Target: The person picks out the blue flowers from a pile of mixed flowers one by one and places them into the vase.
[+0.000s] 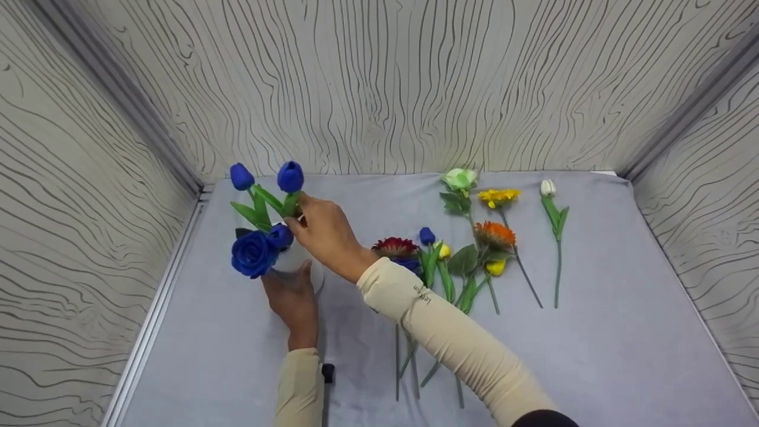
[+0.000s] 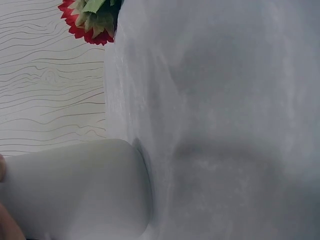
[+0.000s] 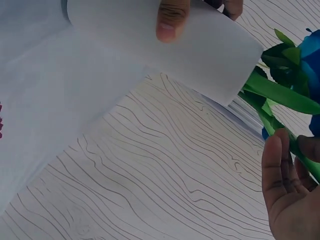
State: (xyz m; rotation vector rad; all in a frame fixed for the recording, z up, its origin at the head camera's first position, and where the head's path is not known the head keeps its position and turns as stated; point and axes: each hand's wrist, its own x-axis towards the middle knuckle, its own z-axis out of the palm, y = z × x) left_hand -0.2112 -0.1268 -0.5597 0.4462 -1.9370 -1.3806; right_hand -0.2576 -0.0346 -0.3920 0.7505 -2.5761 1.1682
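Observation:
A white vase (image 3: 210, 55) stands on the cloth at the left, holding blue flowers. My left hand (image 1: 293, 299) grips its side, with the thumb showing on the wall in the right wrist view. Above the rim, my right hand (image 1: 331, 232) pinches the green stem and leaf of a blue tulip (image 1: 290, 177). Beside it rises another blue tulip (image 1: 242, 177). A blue rose (image 1: 253, 254) leans over the vase's near left side, next to a smaller blue bloom (image 1: 280, 236). The stems' lower ends are hidden inside the vase.
Loose flowers lie right of the vase: a red flower (image 1: 396, 245), a small blue tulip (image 1: 427, 235), an orange flower (image 1: 497, 233), a yellow flower (image 1: 499, 197), a pale green rose (image 1: 460, 178) and a white tulip (image 1: 548, 188). Patterned walls enclose the grey cloth (image 1: 616, 332).

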